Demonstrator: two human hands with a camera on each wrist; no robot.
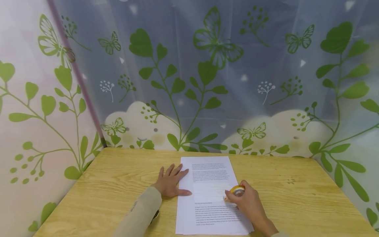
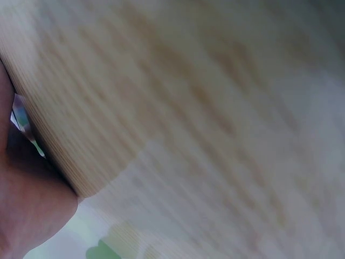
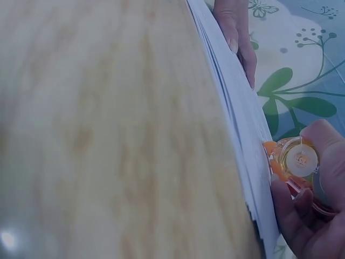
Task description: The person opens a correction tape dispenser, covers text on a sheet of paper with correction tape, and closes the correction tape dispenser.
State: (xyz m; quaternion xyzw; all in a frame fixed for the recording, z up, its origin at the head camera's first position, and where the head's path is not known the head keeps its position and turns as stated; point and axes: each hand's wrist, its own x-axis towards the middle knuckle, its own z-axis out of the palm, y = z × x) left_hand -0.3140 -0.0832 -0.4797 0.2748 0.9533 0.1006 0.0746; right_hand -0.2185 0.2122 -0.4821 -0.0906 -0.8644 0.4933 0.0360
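Observation:
A stack of printed paper sheets [image 1: 211, 214] lies on the wooden table, lines of text above and below a whitened band in its middle. With fingers spread, my left hand [image 1: 170, 183] rests on the stack's left edge, thumb and fingertips on the paper. My right hand [image 1: 251, 203] grips an orange correction tape [image 1: 238, 190] at the right end of that band. In the right wrist view, the clear round case of the correction tape [image 3: 299, 160] sits between thumb and fingers, its tip at the paper. The left wrist view catches only part of the left hand [image 2: 35, 210].
The wooden table [image 1: 118, 184] extends on both sides of the stack. Behind it hangs a blue-grey curtain [image 1: 183, 82] with green leaves and butterflies; a pale patterned curtain [image 1: 26, 131] borders the left side. A small dark mark [image 1: 291, 180] shows on the table at right.

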